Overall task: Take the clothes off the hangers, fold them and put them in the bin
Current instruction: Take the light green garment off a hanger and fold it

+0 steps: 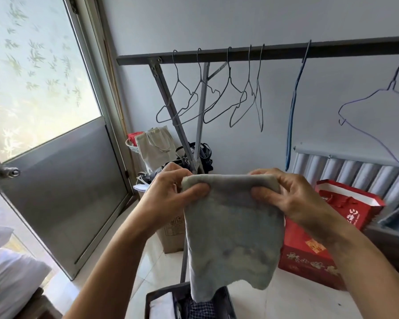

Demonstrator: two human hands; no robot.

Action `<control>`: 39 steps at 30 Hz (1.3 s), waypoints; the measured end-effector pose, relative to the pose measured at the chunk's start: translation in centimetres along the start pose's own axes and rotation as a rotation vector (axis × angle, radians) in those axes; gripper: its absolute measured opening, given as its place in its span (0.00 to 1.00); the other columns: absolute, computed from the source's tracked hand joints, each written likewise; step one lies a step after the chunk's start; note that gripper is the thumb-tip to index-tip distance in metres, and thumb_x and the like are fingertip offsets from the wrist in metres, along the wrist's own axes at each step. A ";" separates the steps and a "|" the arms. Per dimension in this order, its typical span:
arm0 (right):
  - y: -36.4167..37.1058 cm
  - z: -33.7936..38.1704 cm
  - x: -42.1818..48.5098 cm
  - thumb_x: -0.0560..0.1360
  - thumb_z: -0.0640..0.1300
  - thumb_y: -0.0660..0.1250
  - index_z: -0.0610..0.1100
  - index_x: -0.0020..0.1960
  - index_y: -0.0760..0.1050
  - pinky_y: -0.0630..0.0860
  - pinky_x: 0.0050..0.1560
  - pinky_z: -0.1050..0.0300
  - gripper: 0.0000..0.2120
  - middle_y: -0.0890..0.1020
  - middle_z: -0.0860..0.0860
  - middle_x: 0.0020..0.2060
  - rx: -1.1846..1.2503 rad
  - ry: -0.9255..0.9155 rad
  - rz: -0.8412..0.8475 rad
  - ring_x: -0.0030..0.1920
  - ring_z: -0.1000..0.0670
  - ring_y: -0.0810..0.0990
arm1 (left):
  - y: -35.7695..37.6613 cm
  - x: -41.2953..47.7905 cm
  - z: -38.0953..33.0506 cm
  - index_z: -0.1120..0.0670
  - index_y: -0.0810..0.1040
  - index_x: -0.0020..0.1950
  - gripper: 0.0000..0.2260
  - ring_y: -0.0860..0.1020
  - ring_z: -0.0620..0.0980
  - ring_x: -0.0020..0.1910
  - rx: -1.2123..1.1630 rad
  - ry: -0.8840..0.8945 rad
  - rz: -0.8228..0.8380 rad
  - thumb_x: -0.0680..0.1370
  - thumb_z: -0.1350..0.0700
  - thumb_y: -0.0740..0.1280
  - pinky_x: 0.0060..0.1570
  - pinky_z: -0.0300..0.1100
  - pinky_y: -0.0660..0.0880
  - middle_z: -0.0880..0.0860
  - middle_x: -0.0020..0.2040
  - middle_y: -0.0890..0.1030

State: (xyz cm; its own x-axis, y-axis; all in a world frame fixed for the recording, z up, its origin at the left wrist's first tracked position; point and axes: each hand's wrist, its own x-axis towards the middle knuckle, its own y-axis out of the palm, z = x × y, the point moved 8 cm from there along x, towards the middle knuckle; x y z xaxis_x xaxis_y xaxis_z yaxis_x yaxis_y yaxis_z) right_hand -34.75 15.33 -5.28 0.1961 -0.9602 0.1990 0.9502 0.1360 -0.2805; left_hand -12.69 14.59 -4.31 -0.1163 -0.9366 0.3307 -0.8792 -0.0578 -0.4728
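- Bin of dark fabric sits at the bottom centre of the frame; I see a white folded piece and a checked one inside.
- Above it hangs the pale grey-blue fleecy cloth, its lower edge overlapping the bin's mouth in my view.
- The left hand pinches the cloth's top left corner, thumb in front and fingers curled behind; the right hand grips the top right corner likewise.
- Behind, I see a red paper gift bag at right.
- Farthest, across the upper frame, a dark metal rail carries bare grey wire hangers.
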 end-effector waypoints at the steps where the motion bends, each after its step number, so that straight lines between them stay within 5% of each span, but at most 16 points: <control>1: 0.4 -0.2 -0.1 0.69 0.49 0.70 0.46 0.49 0.81 0.81 0.40 0.60 0.11 0.84 0.50 0.42 0.159 0.034 0.041 0.42 0.51 0.83 | 0.4 -0.1 0.3 0.55 0.84 0.47 0.14 0.78 0.44 0.46 -0.194 -0.056 0.019 0.70 0.46 0.72 0.47 0.41 0.77 0.56 0.50 0.78; 4: 1.6 -0.6 0.1 0.72 0.47 0.66 0.40 0.52 0.79 0.81 0.39 0.58 0.13 0.83 0.46 0.40 0.438 0.089 0.084 0.41 0.48 0.82 | 2.0 -0.3 1.2 0.62 0.82 0.52 0.19 0.80 0.53 0.46 -0.564 -0.188 0.034 0.73 0.48 0.67 0.50 0.48 0.78 0.60 0.47 0.83; 9: 2.0 -1.1 0.7 0.74 0.47 0.64 0.36 0.54 0.78 0.81 0.38 0.57 0.16 0.84 0.41 0.42 0.484 0.126 0.024 0.40 0.45 0.83 | 3.1 -0.1 2.2 0.62 0.82 0.52 0.20 0.80 0.54 0.45 -0.714 -0.271 -0.011 0.74 0.46 0.65 0.44 0.43 0.80 0.59 0.45 0.83; 13: 1.2 -1.7 1.1 0.74 0.49 0.65 0.33 0.53 0.78 0.82 0.38 0.55 0.18 0.83 0.38 0.42 0.533 0.173 -0.033 0.39 0.44 0.83 | 5.3 -1.9 3.7 0.59 0.85 0.48 0.25 0.84 0.53 0.47 -0.795 -0.303 0.208 0.64 0.39 0.78 0.48 0.45 0.82 0.60 0.49 0.85; 16: 0.6 -2.5 1.1 0.77 0.48 0.63 0.32 0.53 0.78 0.82 0.36 0.55 0.18 0.84 0.39 0.40 0.592 0.252 -0.025 0.37 0.44 0.84 | 6.3 -2.6 4.4 0.59 0.85 0.46 0.18 0.84 0.54 0.45 -0.782 -0.315 0.225 0.63 0.50 0.81 0.43 0.43 0.81 0.61 0.48 0.85; 19: 1.3 -3.6 -0.1 0.74 0.56 0.63 0.36 0.55 0.82 0.82 0.44 0.49 0.24 0.84 0.38 0.49 0.800 0.307 0.052 0.48 0.40 0.85 | 5.9 -2.1 4.1 0.61 0.84 0.45 0.09 0.84 0.52 0.40 -0.819 -0.332 0.087 0.69 0.58 0.76 0.40 0.43 0.82 0.61 0.45 0.85; 23: 2.8 -4.2 -1.7 0.59 0.57 0.81 0.39 0.61 0.80 0.79 0.55 0.43 0.36 0.80 0.36 0.59 0.972 0.252 0.183 0.60 0.37 0.79 | 5.4 -1.5 3.1 0.62 0.82 0.44 0.11 0.82 0.52 0.35 -0.790 -0.285 -0.006 0.68 0.55 0.72 0.37 0.43 0.81 0.59 0.40 0.84; 26: 2.5 -5.3 -1.5 0.63 0.41 0.78 0.36 0.57 0.80 0.82 0.48 0.44 0.24 0.81 0.33 0.54 0.730 0.304 0.035 0.50 0.37 0.84 | 5.3 -1.4 2.9 0.58 0.83 0.41 0.07 0.82 0.53 0.36 -0.738 -0.262 0.005 0.68 0.56 0.75 0.38 0.45 0.81 0.59 0.40 0.84; 31: 0.9 -4.1 -1.0 0.73 0.33 0.67 0.35 0.49 0.81 0.82 0.35 0.53 0.06 0.85 0.38 0.40 0.638 0.261 -0.101 0.37 0.42 0.85 | 5.0 -1.5 2.2 0.60 0.73 0.62 0.22 0.83 0.55 0.41 -0.739 -0.215 0.061 0.70 0.67 0.74 0.39 0.44 0.82 0.62 0.47 0.84; 35: 0.0 -3.6 -0.6 0.75 0.34 0.67 0.38 0.39 0.83 0.81 0.33 0.55 0.09 0.85 0.39 0.39 0.559 0.230 -0.145 0.37 0.43 0.85 | 4.0 -1.3 2.0 0.45 0.65 0.71 0.31 0.82 0.54 0.40 -0.731 -0.102 -0.027 0.75 0.70 0.67 0.41 0.46 0.82 0.59 0.40 0.83; 39: 0.2 -3.4 -0.4 0.76 0.36 0.66 0.37 0.42 0.82 0.81 0.33 0.56 0.08 0.85 0.41 0.37 0.593 0.241 -0.103 0.36 0.45 0.85 | 3.7 -1.4 1.2 0.51 0.76 0.65 0.27 0.81 0.47 0.51 -0.516 -0.001 0.048 0.72 0.73 0.71 0.49 0.40 0.80 0.52 0.54 0.82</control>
State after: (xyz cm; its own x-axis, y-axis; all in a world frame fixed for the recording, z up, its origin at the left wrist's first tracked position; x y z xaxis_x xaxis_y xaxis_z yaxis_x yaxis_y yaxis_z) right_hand -35.42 14.87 -8.59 0.1021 -0.9940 -0.0389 0.9474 0.0852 0.3085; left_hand -15.21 15.28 -7.54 -0.1623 -0.9343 0.3175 -0.9863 0.1633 -0.0234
